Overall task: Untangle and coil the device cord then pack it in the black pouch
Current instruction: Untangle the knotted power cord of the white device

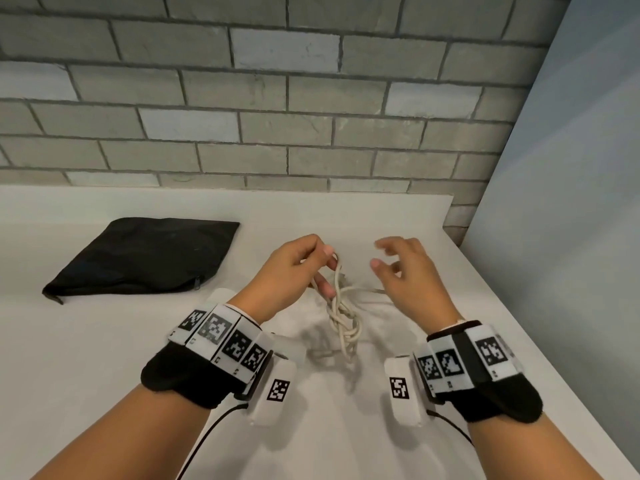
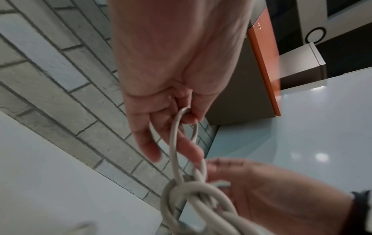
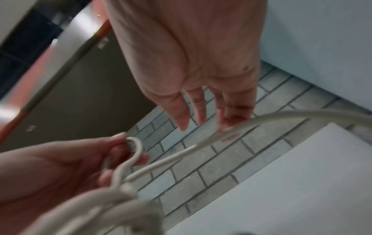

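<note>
A white device cord point(image 1: 341, 317) hangs in a knotted tangle above the white table point(image 1: 104, 341), between both hands. My left hand point(image 1: 298, 268) pinches a loop at the top of the cord point(image 2: 177, 127) between thumb and fingers. My right hand point(image 1: 398, 265) hovers to the right of the cord with its fingers spread and loosely bent, holding nothing. In the right wrist view a strand of cord point(image 3: 201, 146) runs just below the right fingertips point(image 3: 183, 120). The black pouch point(image 1: 145, 258) lies flat at the left of the table, zip toward me.
A grey brick wall point(image 1: 277, 98) backs the table. A pale panel point(image 1: 571, 202) stands along the right side, past the table's right edge. Bare tabletop lies in front of the pouch and under the hands.
</note>
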